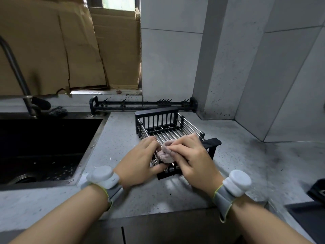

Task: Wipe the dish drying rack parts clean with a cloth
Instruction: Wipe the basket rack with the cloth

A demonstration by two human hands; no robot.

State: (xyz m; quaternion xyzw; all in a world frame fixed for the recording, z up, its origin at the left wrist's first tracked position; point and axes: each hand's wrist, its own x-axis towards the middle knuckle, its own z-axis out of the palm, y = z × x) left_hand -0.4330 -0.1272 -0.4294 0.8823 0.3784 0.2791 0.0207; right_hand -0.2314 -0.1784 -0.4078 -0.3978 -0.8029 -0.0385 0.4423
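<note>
the speckled grey stone worktop (237, 155) carries the dish rack (167, 127), black frame with smooth steel rods, just right of the dark sink (44, 147). the left hand (139, 161) grips its near rim, likely steadying it, while the right hand (190, 155) clutches a bunched, nubby pink cloth (165, 154) against the rods.

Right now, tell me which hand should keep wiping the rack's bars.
Probably the right hand: its fingers already pinch the cloth on the rack. The left hand grips the rack's near edge, steadying it.
</note>
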